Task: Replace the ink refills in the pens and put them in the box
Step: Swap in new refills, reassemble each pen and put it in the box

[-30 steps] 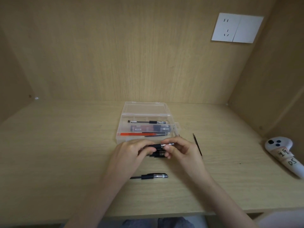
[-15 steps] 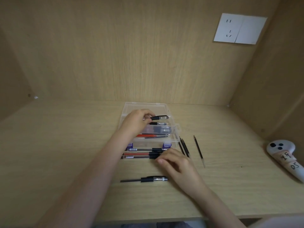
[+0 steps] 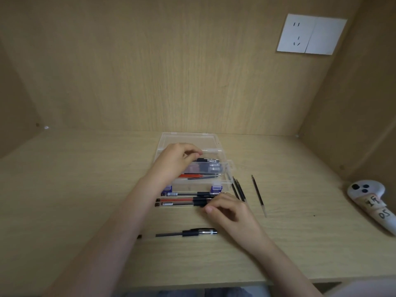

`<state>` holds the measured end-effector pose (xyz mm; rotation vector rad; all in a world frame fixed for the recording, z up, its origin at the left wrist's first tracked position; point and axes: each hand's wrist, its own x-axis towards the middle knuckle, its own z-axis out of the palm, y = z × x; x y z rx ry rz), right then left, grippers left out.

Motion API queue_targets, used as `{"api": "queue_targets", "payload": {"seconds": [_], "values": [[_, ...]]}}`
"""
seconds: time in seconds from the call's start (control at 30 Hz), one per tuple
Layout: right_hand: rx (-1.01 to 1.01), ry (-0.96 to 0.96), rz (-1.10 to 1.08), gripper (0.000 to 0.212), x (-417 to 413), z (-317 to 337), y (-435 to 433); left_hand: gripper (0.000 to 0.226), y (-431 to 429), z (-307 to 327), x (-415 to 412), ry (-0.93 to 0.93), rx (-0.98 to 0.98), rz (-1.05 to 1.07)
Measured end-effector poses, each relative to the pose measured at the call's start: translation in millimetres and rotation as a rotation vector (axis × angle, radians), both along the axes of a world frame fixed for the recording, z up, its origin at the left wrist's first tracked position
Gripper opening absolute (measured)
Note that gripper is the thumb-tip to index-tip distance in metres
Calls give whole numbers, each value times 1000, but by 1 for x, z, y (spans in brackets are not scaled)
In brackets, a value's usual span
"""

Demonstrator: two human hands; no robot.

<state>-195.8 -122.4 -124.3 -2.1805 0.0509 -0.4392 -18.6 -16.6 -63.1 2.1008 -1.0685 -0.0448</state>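
Two forearms extend forward. The left hand (image 3: pixel 174 160) hovers over the clear box (image 3: pixel 192 185), fingers curled; whether it grips the black pen (image 3: pixel 209 160) at its fingertips cannot be determined. The right hand (image 3: pixel 230 211) pinches a clear pen (image 3: pixel 177 204) lying left of its thumb. Refills (image 3: pixel 201 176) lie inside the box.

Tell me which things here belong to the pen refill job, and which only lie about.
For the job: clear box, pen in the box, three pens in front of it, single pen nearer the desk edge, loose refills on the right.
Lying about: white controller, wall socket.
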Motion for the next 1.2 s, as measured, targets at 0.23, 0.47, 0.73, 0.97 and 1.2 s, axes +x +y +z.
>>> {"api": "queue_targets", "payload": {"seconds": [0.23, 0.47, 0.73, 0.97, 1.2], "values": [[-143, 91, 132, 24, -5, -3, -1, 15, 48, -10, -54, 81, -5, -98], [21, 18, 22, 14, -4, 0, 0, 26, 66, -35, -75, 51, 152, -128], [255, 6, -58, 21, -5, 0, -1, 27, 48, -39, -91, -196, 174, -61], [250, 7, -79, 25, -4, -2, -1, 27, 49, -45, -93, -219, 179, -20], [186, 3, -63, 26, -6, -2, 0, 29, 50, -52, -96, -268, 118, 19]]}}
